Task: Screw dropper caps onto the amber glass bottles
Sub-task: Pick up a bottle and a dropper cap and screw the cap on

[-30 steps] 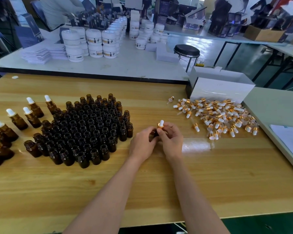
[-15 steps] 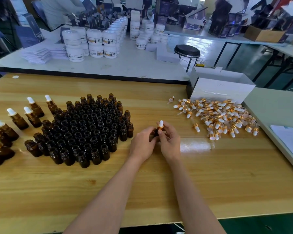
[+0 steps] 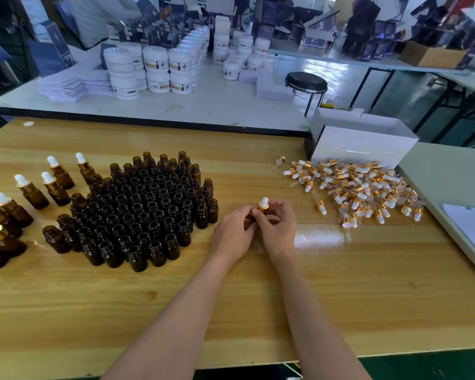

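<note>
At the middle of the wooden table point(image 3: 258, 311), my left hand point(image 3: 232, 233) wraps around an amber bottle that its fingers almost hide. My right hand point(image 3: 279, 229) pinches the gold-collared dropper cap point(image 3: 263, 202) with a white bulb sitting on top of that bottle. To the left stands a dense cluster of open amber bottles point(image 3: 146, 209). Further left are several capped bottles point(image 3: 30, 190). A loose pile of dropper caps point(image 3: 359, 190) lies to the right.
A white cardboard box point(image 3: 359, 145) stands behind the cap pile. Paper sheets point(image 3: 472, 226) lie on a grey surface at the right edge. White jars point(image 3: 154, 69) and a black stool point(image 3: 306, 83) are on and beside the far table.
Both hands stay at the same spot; the fingers of my right hand have shifted slightly around the cap. The bottles and cap pile have not moved.
</note>
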